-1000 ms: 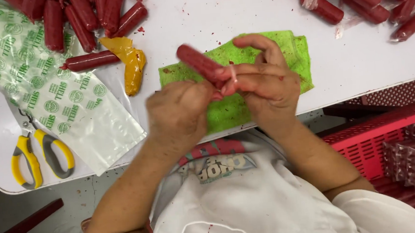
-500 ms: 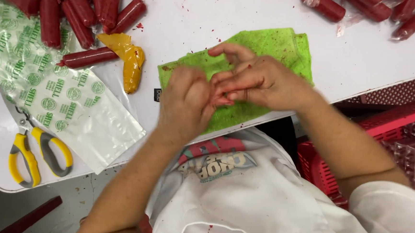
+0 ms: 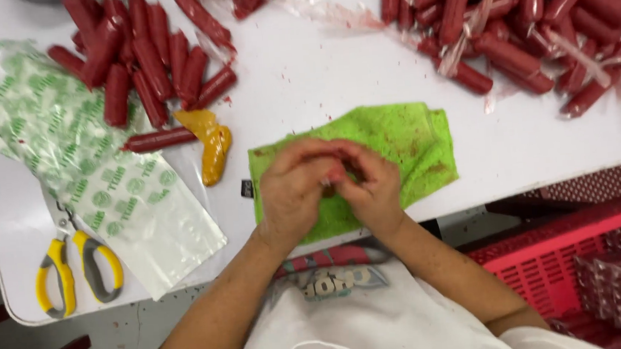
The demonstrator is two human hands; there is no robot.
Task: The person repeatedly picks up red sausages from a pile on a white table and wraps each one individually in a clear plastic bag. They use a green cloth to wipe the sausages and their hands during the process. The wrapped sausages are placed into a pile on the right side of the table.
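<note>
1. The thing in hand is a red sausage, but now almost nothing of it shows: only a small pink-red spot (image 3: 337, 174) is visible between the two hands, over the green fuzzy cloth (image 3: 409, 136).
2. One second ago the sausage stood out long and clear above the fingers; now both hands cover it, so it has gone inside the palms.
3. The left hand (image 3: 294, 193) is curled, its grip closed around the hidden piece.
4. The right hand (image 3: 374, 186) presses against it, fingers bent; how firmly it holds I cannot tell.
5. To my judgement, the hands are working the sausage over the cloth.
6. On the white bench (image 3: 297, 67) lie an orange-yellow crumpled piece (image 3: 211, 141), two piles of red sausages (image 3: 142, 59), a printed clear plastic bag (image 3: 87, 166) and yellow-handled scissors (image 3: 72, 264).
</note>
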